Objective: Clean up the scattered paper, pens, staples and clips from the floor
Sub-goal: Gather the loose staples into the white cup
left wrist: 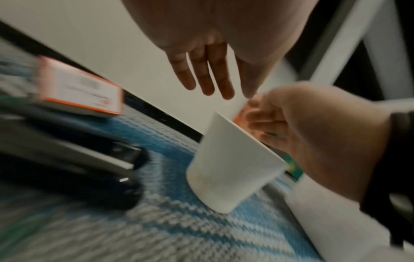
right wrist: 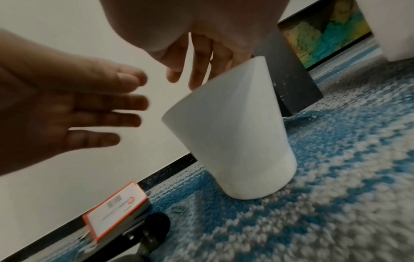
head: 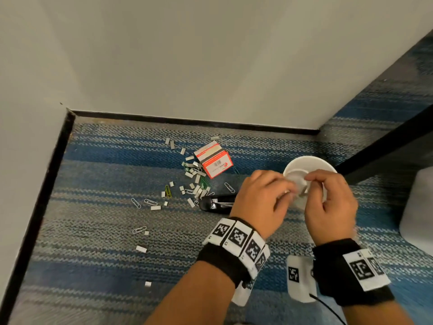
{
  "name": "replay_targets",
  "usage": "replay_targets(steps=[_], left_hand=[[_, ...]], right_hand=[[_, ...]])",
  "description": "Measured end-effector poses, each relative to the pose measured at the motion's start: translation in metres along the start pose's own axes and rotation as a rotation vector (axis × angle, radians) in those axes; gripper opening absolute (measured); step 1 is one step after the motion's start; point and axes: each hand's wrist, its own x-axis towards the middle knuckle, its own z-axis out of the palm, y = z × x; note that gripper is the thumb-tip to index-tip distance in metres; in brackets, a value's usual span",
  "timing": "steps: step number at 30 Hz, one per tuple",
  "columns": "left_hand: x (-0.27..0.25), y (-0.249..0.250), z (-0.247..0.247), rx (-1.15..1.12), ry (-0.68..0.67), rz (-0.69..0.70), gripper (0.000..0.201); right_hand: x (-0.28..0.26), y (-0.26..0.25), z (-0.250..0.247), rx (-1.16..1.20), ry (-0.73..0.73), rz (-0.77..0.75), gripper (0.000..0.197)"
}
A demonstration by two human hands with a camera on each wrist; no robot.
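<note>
Scattered on striped carpet [head: 98, 184] near the wall corner: many short white staple strips [head: 195, 178], silver paper clips [head: 150, 202], one yellow clip [head: 168, 191], green clips [head: 204, 182]. Orange-and-white staple box [head: 214, 162] lying flat beside the heap. Black stapler [head: 216, 202] on its side. White cup [head: 309, 170] standing upright to the right.

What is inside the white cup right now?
Head view shows only part of the white cup's pale interior; both hands, left hand and right hand, cover the rest, so its contents cannot be told.
</note>
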Motion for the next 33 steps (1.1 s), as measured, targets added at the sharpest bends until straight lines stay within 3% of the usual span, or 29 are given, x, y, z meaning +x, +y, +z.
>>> replay_targets(steps=[3,6,9,11,13,16,18,22,25,28,33], left_hand=[[-0.034,-0.028,-0.029,-0.008,0.037,-0.227,0.011],[-0.086,-0.084,-0.067,0.149,-0.018,-0.487,0.009],[-0.133,-0.133,-0.104,0.318,-0.031,-0.755,0.015],[-0.155,-0.150,-0.121,0.302,-0.054,-0.850,0.030],[-0.168,-0.160,-0.129,0.253,-0.139,-0.783,0.044],[-0.176,-0.163,-0.131,0.279,-0.253,-0.687,0.040],[-0.178,-0.165,-0.131,0.282,-0.235,-0.660,0.033],[-0.181,-0.166,-0.129,0.226,-0.179,-0.558,0.020],[-0.184,-0.161,-0.128,0.162,-0.073,-0.627,0.017],[-0.185,-0.159,-0.128,0.081,0.055,-0.721,0.018],[-0.184,-0.156,-0.126,-0.038,0.140,-0.820,0.024]], right_hand=[[-0.009,-0.025,0.016,0.034,-0.074,-0.105,0.021],[-0.026,-0.057,0.054,0.106,-0.396,-0.159,0.022],[-0.046,-0.079,0.105,-0.094,-0.694,-0.257,0.025],[-0.052,-0.088,0.133,-0.305,-0.776,-0.340,0.017],[-0.054,-0.092,0.152,-0.483,-0.838,-0.414,0.015],[-0.056,-0.093,0.162,-0.558,-0.901,-0.547,0.010],[-0.058,-0.095,0.162,-0.515,-0.917,-0.603,0.007],[-0.064,-0.112,0.168,-0.290,-0.981,-0.567,0.024],[-0.071,-0.130,0.176,-0.218,-1.180,-0.479,0.027],[-0.079,-0.133,0.187,-0.250,-1.156,-0.452,0.031],[-0.077,-0.133,0.198,-0.343,-1.199,-0.508,0.031]])
